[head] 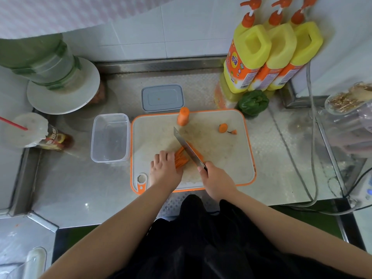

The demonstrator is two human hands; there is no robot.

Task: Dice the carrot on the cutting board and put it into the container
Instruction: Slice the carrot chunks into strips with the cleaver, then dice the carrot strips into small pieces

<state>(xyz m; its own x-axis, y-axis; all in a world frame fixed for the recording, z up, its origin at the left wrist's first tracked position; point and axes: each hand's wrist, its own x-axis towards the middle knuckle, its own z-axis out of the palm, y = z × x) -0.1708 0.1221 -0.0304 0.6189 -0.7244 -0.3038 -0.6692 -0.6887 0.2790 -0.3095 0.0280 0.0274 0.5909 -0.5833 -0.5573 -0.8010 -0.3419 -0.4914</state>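
White plastic cutting board with orange rim [227, 158] lies on the steel counter [80, 188]; on its near-centre, a bundle of orange carrot strips [179, 159] lies flat. Left hand [165, 168] presses on the strips, fingers curled over their near ends; right hand [216, 179] grips the handle of a steel-bladed knife [188, 150], blade angled across the strips. Uncut carrot chunk [183, 116] stands at the board's far edge; a carrot end slice [223, 128] lies far right. Clear rectangular plastic container [110, 137] sits just beside the board's left edge; its grey lid [162, 98] lies behind.
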